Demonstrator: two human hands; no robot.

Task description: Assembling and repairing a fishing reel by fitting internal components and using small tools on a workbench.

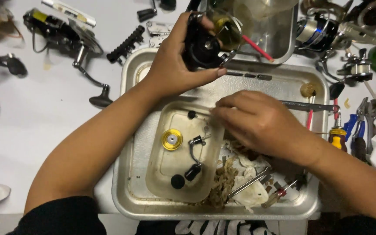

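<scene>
My left hand (172, 61) grips a black fishing reel body (203, 45) above the far edge of a large metal tray (127, 182). My right hand (257, 122) reaches down over the tray, fingertips pinched at the rim of a clear plastic dish (166, 167); whether they hold a small part I cannot tell. In the dish lie a gold round spool piece (172, 139), a metal crank handle with a black knob (193, 159) and two small black caps. Dirty tissue and line scraps (229, 182) lie under my right wrist.
A second metal tray (279, 39) stands behind the first. Other reels lie on the white table at top left (62, 32) and top right (323, 28). Blue-handled pliers (357, 128), screwdrivers (337, 135) and a white cloth sit at the right.
</scene>
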